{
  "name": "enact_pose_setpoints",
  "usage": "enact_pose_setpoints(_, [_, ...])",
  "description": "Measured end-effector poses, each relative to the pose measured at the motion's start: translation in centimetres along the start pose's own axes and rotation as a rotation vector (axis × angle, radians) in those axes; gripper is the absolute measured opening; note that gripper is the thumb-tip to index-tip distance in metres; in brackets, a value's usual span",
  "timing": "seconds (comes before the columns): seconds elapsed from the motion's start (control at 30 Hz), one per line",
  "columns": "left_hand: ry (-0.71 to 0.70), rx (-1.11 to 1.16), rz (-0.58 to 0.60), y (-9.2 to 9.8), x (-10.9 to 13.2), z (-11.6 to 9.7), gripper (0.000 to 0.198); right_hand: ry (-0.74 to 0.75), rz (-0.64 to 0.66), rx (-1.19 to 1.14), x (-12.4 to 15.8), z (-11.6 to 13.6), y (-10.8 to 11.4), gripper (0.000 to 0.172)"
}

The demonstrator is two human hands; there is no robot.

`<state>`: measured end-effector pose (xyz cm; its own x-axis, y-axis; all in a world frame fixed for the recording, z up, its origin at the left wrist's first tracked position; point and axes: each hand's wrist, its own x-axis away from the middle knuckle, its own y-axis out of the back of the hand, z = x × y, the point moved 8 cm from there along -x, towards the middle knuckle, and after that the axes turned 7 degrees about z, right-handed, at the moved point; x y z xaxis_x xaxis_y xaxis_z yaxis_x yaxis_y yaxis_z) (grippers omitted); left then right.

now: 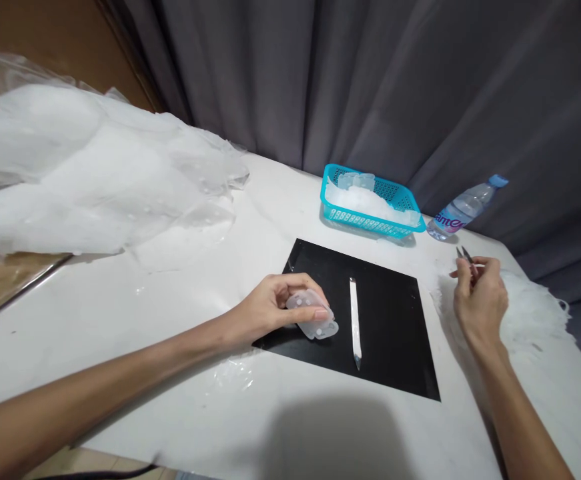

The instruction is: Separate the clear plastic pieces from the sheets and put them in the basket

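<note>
On black mat (395,333) — one stick (354,320); left fingers (317,312) clasp one clear piece (321,329), right fingers (459,283) pinch tweezers (464,254).

Head-worn view, close, down onto table (170,320).

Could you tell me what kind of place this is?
Probably a small hand-assembly workstation: a black mat on a white table, a turquoise basket of clear plastic pieces, and tweezers in the right hand.

A white table (170,313) carries a black mat (395,333) toward its front edge. A turquoise basket (370,223) and a lying water bottle (463,210) sit along the far edge. Crumpled clear film (80,173) covers the far left corner, and a white wispy heap (530,313) lies by the right edge.
</note>
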<state>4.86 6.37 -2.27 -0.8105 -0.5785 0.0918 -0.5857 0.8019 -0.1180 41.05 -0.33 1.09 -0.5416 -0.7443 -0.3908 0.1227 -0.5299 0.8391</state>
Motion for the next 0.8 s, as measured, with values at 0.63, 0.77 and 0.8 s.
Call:
enact_pose_setpoints(0.63, [-0.079, -0.066, -0.062, 0.1, 0.1, -0.6, 0.026, 0.223, 0.577, -0.708, 7.3, 12.0, -1.6, 0.045])
enact_pose_setpoints(0.77, [-0.111, -0.067, -0.081, 0.2, 0.2, -1.0, 0.027, 0.269, 0.785, -0.904, 10.5, 15.1, -2.7, 0.036])
enact_pose_setpoints(0.8, [-0.116, -0.073, -0.082, 0.2, 0.2, -1.1, 0.027, 0.272, 0.808, -0.925, 10.9, 15.3, -2.9, 0.037])
